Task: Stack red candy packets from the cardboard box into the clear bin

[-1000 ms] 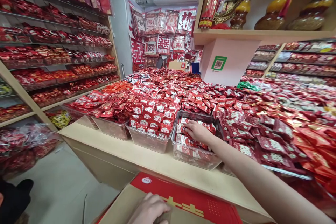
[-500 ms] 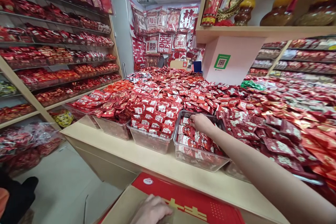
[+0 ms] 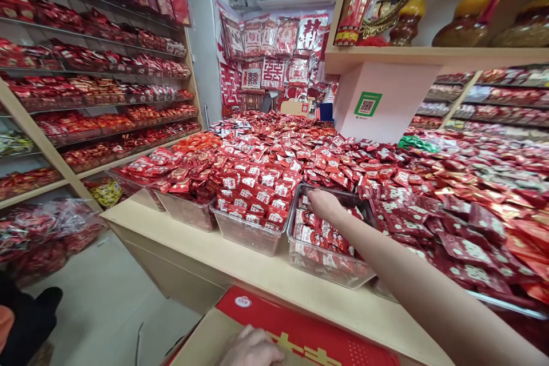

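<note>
My right hand (image 3: pixel 325 205) reaches into a clear plastic bin (image 3: pixel 328 268), near its back left corner. Its fingers are bent together and point down among small red-and-white packets (image 3: pixel 306 234); the fingertips and whatever they grip are hidden. The packets stand in rows in the front left part of this bin, and its back right part shows dark. Low in the view, my left hand (image 3: pixel 253 347) is closed on the brown flap of a cardboard box (image 3: pixel 206 336), its fingers curled. The box has a red printed panel with yellow characters.
Left of the bin stands another clear bin (image 3: pixel 246 234) heaped with red packets. More packets (image 3: pixel 463 226) pile up on the right. A pale wooden counter edge (image 3: pixel 193 246) runs in front. Overhead at right juts a shelf (image 3: pixel 429 57). Stocked racks (image 3: pixel 107 86) line the left wall.
My right hand has shifted slightly within the bin, its fingers lower at the back left corner. The left hand stays on the box, and the whole view has moved a little.
</note>
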Motion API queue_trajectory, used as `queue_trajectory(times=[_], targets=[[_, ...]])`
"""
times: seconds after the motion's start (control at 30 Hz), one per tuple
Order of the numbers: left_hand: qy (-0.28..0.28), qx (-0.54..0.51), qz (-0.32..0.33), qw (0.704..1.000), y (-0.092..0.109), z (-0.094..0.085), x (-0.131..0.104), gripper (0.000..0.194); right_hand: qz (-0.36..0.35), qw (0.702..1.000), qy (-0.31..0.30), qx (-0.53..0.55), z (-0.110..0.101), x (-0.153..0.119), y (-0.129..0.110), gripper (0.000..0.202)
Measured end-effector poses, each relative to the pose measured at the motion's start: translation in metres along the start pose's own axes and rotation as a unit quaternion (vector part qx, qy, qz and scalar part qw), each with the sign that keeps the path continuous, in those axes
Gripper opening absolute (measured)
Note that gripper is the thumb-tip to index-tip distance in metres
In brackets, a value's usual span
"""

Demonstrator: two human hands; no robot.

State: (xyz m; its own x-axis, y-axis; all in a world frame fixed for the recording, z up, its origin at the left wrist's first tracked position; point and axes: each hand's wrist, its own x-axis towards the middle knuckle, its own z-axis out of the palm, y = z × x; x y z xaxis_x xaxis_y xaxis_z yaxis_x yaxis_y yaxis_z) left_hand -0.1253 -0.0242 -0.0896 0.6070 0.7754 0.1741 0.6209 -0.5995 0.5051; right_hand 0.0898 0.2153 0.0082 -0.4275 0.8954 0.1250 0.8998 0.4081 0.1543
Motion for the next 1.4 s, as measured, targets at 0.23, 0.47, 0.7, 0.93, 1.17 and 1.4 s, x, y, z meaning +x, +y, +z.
queue_trajectory(times=[0.23, 0.47, 0.7, 0.93, 1.17, 1.4], targets=[[-0.073, -0.060, -0.081, 0.992, 0.026, -0.026, 0.003, 0.023, 0.016, 0.997, 0.002, 0.077, -0.028, -0.020, 0.026, 0.021], [-0.079, -0.087, -0.101, 0.988, 0.030, -0.033, 0.003, 0.023, -0.031, 0.992, -0.009, 0.126, -0.049, -0.105, 0.011, 0.022], [-0.056, -0.097, -0.119, 0.987, 0.031, -0.029, -0.003, 0.022, 0.055, 0.997, -0.042, -0.019, -0.022, -0.076, 0.029, 0.016], [-0.092, -0.041, -0.069, 0.993, 0.018, -0.021, 0.005, 0.034, 0.079, 0.992, -0.093, -0.028, 0.002, -0.043, 0.032, 0.035], [-0.053, -0.078, -0.085, 0.992, 0.024, -0.024, -0.002, 0.025, 0.083, 0.992, -0.080, -0.041, 0.001, -0.049, 0.034, 0.027], [-0.073, -0.101, -0.118, 0.985, 0.034, -0.032, -0.002, 0.023, 0.032, 0.991, -0.125, 0.030, -0.012, -0.053, 0.039, 0.034]])
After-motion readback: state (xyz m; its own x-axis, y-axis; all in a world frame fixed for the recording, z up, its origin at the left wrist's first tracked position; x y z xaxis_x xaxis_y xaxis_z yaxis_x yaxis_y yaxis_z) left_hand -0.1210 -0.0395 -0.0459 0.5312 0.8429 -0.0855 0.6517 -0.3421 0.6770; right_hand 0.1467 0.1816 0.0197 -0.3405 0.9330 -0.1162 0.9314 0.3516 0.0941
